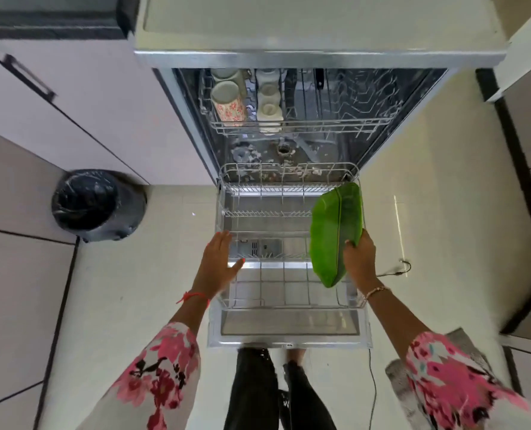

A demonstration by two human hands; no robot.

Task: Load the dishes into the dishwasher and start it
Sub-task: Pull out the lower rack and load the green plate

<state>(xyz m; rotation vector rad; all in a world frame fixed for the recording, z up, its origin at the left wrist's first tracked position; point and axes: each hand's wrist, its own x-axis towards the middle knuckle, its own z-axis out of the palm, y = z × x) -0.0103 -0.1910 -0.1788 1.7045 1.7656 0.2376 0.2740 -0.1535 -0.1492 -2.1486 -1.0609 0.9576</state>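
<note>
Plate (335, 234): green, leaf-shaped, glossy — stood on edge over the wire rack (289, 293) (right side), long axis pointing away.
Right hand (359, 259): gripped its near edge.
Left hand (219, 263): fingers straight — held nothing.

Right hand (359, 259) fingers are hiding behind the plate (332, 231); dishwasher (320, 57) top is cutting off rear mugs (223, 73); blur is masking plate contact with lower rack (289, 305).
</note>
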